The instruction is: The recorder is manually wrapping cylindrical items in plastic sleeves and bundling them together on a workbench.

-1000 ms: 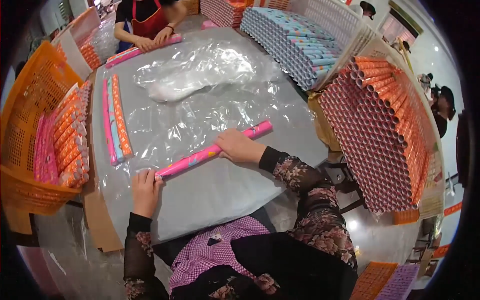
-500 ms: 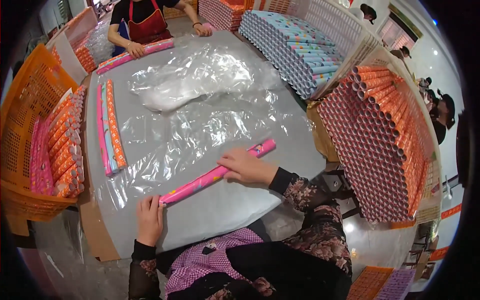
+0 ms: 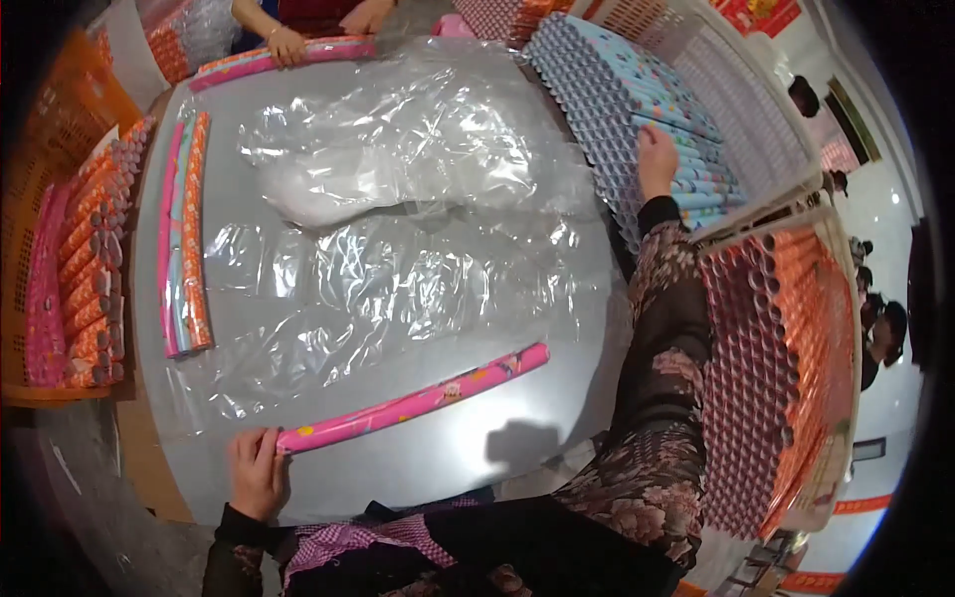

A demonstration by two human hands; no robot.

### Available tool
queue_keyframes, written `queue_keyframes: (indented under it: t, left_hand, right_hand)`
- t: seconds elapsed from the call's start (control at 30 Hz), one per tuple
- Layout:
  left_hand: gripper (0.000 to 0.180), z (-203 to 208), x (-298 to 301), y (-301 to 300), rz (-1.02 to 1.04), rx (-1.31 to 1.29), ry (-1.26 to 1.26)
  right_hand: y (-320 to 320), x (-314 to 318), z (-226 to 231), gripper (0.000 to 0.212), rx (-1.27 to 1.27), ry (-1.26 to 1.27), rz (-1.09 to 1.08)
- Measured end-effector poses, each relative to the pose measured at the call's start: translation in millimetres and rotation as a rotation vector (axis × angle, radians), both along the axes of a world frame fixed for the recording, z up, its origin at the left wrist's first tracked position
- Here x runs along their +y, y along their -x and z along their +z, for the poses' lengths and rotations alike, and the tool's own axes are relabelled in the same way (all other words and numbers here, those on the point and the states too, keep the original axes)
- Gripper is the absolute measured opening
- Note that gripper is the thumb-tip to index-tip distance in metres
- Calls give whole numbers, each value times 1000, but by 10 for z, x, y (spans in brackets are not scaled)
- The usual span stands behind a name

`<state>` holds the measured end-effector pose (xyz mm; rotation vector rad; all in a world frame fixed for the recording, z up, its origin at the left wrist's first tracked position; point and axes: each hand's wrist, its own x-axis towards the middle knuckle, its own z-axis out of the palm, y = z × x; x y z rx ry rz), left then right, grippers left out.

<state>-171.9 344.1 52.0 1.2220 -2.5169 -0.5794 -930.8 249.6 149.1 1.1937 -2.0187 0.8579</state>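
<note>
A pink patterned roll of wrapping paper (image 3: 413, 401) lies slantwise across the near part of the table. My left hand (image 3: 257, 470) is closed around its left end. At the right, my right hand (image 3: 657, 161) reaches into a stack of light blue patterned rolls (image 3: 609, 95). Its fingers are curled at the open end of one blue roll and grip it; the fingertips are partly hidden. Clear plastic sleeves (image 3: 438, 254) spread over the table's middle, beyond the pink roll.
A pink, a blue and an orange roll (image 3: 197, 229) lie side by side at the table's left. Orange rolls fill crates at left (image 3: 90, 269) and right (image 3: 756, 368). Across the table (image 3: 224, 408), another person's hand (image 3: 286, 46) rests on more rolls (image 3: 239, 70).
My right hand has left the pink roll and moved far right to the blue stack. My left hand stays on the pink roll's end. The view has shifted.
</note>
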Motion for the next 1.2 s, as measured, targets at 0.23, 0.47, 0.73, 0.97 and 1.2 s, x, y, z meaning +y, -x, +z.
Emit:
queue_keyframes:
  t: [0.23, 0.47, 0.73, 0.97, 1.2]
  left_hand:
    - [34, -27, -10, -104, -43, -37, 30]
    - [34, -37, -39, -124, -87, -89, 38]
    - [35, -144, -11, -192, -94, -66, 81]
    - [34, -125, 3, -167, -70, -78, 72]
    - [33, -185, 31, -224, -62, -72, 92]
  right_hand:
    - [462, -708, 115, 33, 116, -302, -410]
    - [634, -852, 118, 27, 319, -447, -325]
    - [595, -445, 487, 28, 101, -653, -199]
    - [155, 77, 623, 31, 89, -822, -154]
    - [82, 281, 801, 42, 171, -1131, -37]
